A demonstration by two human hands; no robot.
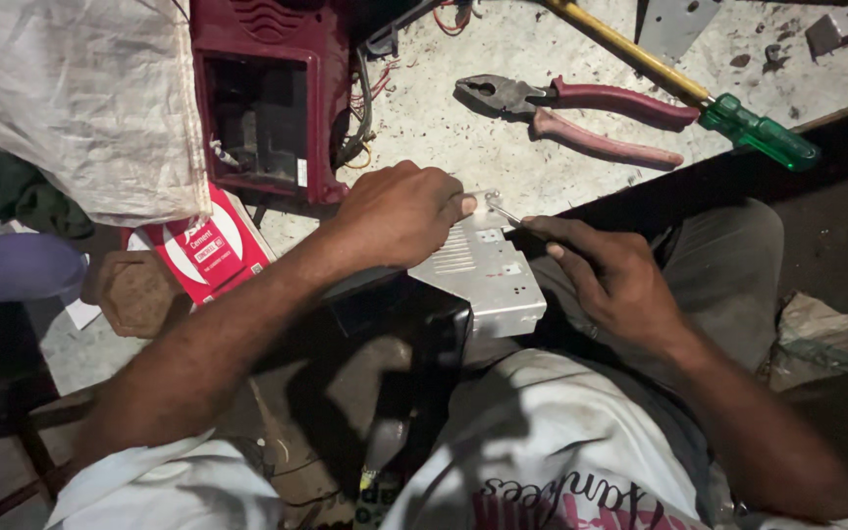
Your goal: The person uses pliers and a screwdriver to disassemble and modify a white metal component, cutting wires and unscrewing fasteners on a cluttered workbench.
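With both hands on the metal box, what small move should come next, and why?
Probably turn the thin tool in the right hand: its tip already sits at the top edge of the silver metal box, which the left hand is pinning steady.

A flat red packet [210,253] lies at the left centre of the frame, tilted, just below the dark red casing [272,93] and partly tucked under the pale woven sack [80,98] that fills the upper left. On its face sits a white round patch holding a smaller red rectangular label with pale lettering (too small and angled to make out anyway). On the silver metal box [483,275] at the centre of the frame, 2 small white square stickers [490,236] show on the top face, 1 above the other. A thin white strip label [301,173] stands upright inside the casing's dark opening, at its lower right corner.
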